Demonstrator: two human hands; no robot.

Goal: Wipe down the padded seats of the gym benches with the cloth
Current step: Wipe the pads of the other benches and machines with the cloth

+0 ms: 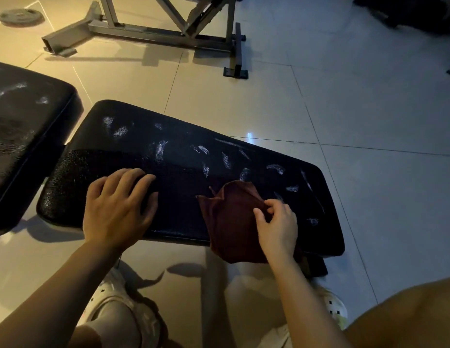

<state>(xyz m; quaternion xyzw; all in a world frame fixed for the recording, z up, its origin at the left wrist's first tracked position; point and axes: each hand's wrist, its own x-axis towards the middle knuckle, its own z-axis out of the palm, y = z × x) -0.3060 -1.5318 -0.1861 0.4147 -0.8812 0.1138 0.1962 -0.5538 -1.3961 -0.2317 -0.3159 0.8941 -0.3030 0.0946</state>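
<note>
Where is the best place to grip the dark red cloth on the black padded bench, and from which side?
Probably the bunched middle of the dark red cloth, taken from above on the near side, where the right hand already pinches it. It lies flat on the black padded bench with its near edge hanging over.

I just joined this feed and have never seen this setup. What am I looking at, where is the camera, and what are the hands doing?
There is no machine here: a person wears one camera on the head, looking down at their own two hands. In front lies a black padded bench seat with pale smudges on it. The left hand rests flat on the pad, fingers spread. The right hand pinches a dark red cloth that lies on the seat and hangs over its near edge. A second black pad sits to the left, and a metal frame stands on the tiled floor behind.
</note>
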